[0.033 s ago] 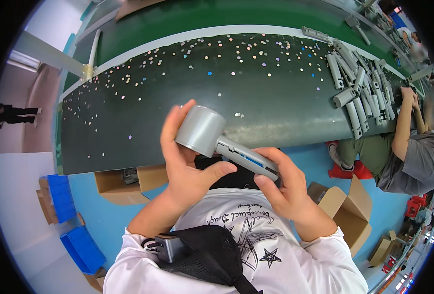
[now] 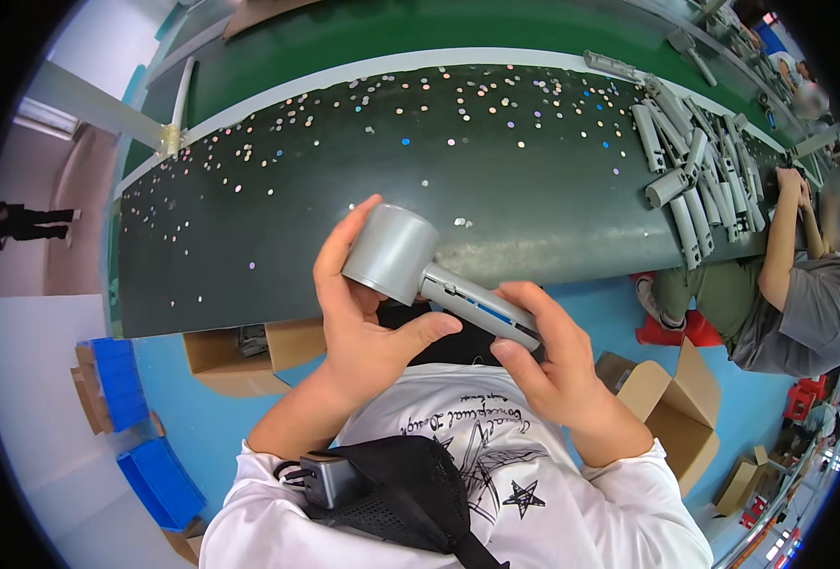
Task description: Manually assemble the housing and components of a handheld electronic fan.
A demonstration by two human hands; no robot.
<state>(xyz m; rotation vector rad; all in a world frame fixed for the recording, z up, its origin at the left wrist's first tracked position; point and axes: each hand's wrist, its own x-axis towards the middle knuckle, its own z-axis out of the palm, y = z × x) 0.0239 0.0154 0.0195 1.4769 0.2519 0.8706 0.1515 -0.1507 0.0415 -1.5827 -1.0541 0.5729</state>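
A silver-grey hair dryer housing [image 2: 396, 250] is held tilted above the near edge of the dark bench mat, its round head at the left and its handle sloping down to the right. My left hand [image 2: 368, 332] cups the head, fingers behind it and thumb pointing along its underside. Around the handle's lower end, the thumb and fingers of my right hand [image 2: 555, 356] are closed. An open slot along the handle shows a blue strip inside. The fingertips behind the head are partly hidden.
Small coloured round stickers dot the dark mat [image 2: 325, 209]. Many grey handle shells [image 2: 700, 175] lie piled at the right, near a seated co-worker [image 2: 790, 284]. Open cardboard boxes [image 2: 676, 412] stand below the bench on both sides, with blue bins [image 2: 162, 482] at the lower left.
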